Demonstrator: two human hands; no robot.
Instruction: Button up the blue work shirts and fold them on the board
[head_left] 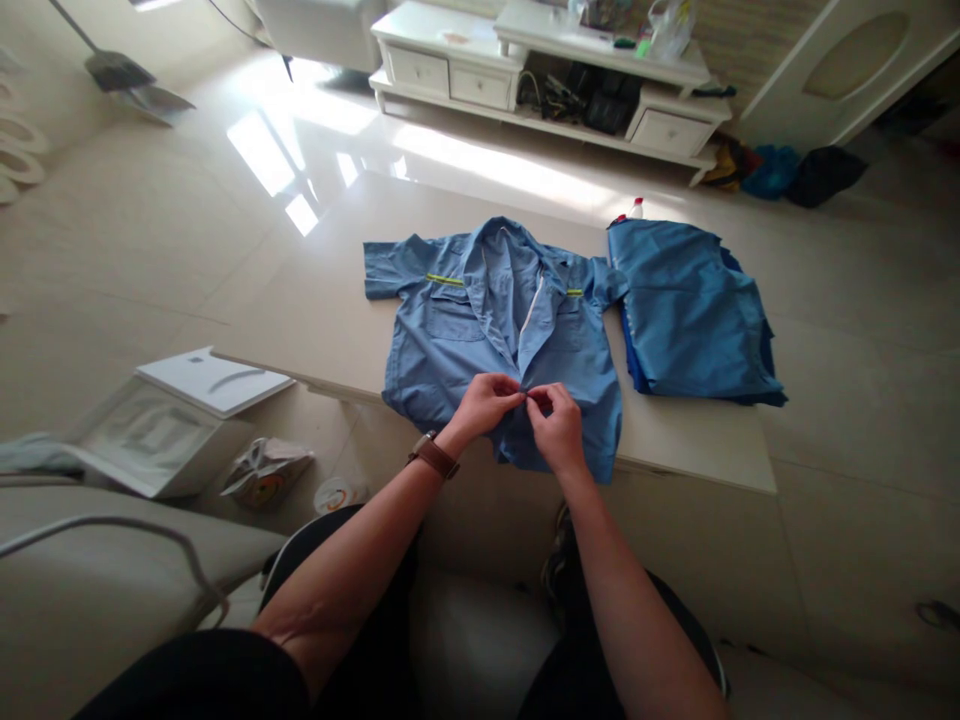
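A blue short-sleeved work shirt [442, 345] lies spread on the low table, collar away from me and its upper front open in a V. Yellow-green stripes cross its chest above the pockets. My left hand [491, 400], with a brown-strapped watch [433, 456] on the wrist, pinches the front edge low on the shirt. Right beside it, my right hand [553, 415] pinches the opposite front edge, the fingertips of both hands almost meeting. Whatever fastener sits between the fingertips is too small and covered to make out. The shirt's hem hangs over the table's near edge.
A stack of folded blue garments [686, 305] lies on the table [315, 300] at the right, with a red-capped bottle [637, 208] behind it. An open white box [172, 430] and a plastic packet [266, 470] are at the left. A white TV cabinet [480, 88] stands beyond.
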